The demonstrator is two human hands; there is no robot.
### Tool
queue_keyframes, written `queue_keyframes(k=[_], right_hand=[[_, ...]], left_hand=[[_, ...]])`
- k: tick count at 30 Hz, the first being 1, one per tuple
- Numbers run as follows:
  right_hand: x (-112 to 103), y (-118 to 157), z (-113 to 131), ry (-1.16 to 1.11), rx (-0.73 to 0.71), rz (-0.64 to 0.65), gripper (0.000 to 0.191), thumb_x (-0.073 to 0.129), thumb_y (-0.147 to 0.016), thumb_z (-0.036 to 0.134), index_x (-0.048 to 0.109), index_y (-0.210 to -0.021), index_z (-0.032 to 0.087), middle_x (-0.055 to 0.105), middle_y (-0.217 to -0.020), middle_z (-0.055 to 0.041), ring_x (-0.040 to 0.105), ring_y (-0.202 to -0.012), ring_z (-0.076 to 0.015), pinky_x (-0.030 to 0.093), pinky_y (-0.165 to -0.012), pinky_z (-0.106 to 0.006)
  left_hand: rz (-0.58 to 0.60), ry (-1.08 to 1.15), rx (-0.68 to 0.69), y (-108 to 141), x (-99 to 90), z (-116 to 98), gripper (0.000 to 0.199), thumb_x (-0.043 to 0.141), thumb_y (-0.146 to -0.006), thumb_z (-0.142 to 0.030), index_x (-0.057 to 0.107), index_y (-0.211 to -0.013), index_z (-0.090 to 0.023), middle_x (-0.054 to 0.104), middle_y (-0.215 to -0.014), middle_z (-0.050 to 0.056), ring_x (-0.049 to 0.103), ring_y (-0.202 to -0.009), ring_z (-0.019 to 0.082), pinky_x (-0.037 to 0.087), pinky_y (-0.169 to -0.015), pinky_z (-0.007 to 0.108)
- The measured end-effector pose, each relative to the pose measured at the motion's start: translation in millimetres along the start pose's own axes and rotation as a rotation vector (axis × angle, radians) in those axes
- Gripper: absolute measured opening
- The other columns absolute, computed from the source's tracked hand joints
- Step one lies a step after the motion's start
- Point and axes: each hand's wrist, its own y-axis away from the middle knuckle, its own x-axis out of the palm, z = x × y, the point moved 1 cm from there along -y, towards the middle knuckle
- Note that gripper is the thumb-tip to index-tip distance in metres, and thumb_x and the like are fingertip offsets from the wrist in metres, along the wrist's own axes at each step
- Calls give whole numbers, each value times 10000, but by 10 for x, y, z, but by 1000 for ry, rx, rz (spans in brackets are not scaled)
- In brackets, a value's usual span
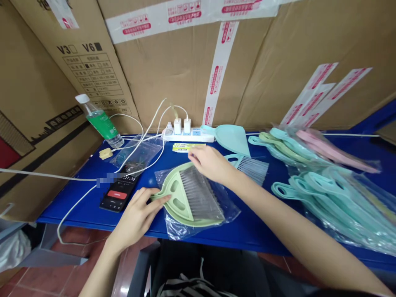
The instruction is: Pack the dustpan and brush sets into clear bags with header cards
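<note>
A light green dustpan (178, 218) with a grey-bristled brush (201, 196) nested in it lies on a clear plastic bag (230, 206) in front of me. My left hand (140, 212) is closed around its handle end, with thumb and fingers on the green plastic. My right hand (208, 163) hovers over the far edge of the dustpan, its fingers curled together. Their tips are close to yellow printed strips (184, 147); whether they pinch anything is hidden. Behind and right of that hand lie a light blue dustpan (233, 138) and a light blue brush (253, 168).
Bagged blue, green and pink dustpan sets (328, 194) are piled at the right. A phone (119, 192), a water bottle (102, 123) and white cables (139, 144) occupy the left. A power strip (204, 136) stands before cardboard boxes (173, 74) along the blue table's back.
</note>
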Motion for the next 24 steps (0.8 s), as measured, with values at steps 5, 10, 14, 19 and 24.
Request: queue_keyframes(k=[5, 10, 14, 19, 24], right_hand=[[76, 536, -240, -261, 134, 88, 239, 388, -979, 215, 560, -1119, 128, 662, -721, -26, 602, -542, -154, 474, -533, -283], [209, 723, -477, -960, 235, 157, 284, 466, -929, 278, 477, -1198, 189, 627, -767, 26, 514, -428, -90, 459, -439, -244], [294, 777, -546, -1179, 237, 65, 312, 545, -872, 297, 462, -1153, 192, 648, -800, 12, 564, -517, -109, 499, -485, -252], [280, 810, -588, -1263, 193, -46, 353, 562, -869, 380, 465, -1169, 221, 712, -1062, -74, 688, -768, -170, 572, -664, -327], [244, 790, -756, -1286, 214, -227, 441, 654, -794, 463, 488, -1136, 239, 716, -1118, -89, 689, -992, -233, 555, -874, -429]], left_hand=[[-52, -25, 23, -165, -31, 42, 306, 410, -987, -201, 626, -1197, -250, 647, -1064, 71, 599, -984, 197, 491, -833, 341], [-57, -52, 77, -401, -86, 37, 259, 422, -985, -216, 639, -1126, -232, 650, -1032, 71, 600, -950, 198, 487, -817, 351], [-145, -110, 61, -504, -133, -125, 333, 381, -959, -130, 653, -1114, -245, 618, -1155, 90, 568, -1073, 211, 490, -885, 380], [-81, -269, 341, -605, 101, -580, 407, 440, -944, -243, 537, -1314, -105, 587, -1347, 143, 508, -1284, 275, 445, -1051, 452], [-119, -536, 422, -803, 284, -594, 450, 378, -922, -18, 503, -1353, -59, 615, -1331, 148, 569, -1253, 217, 464, -1073, 339]])
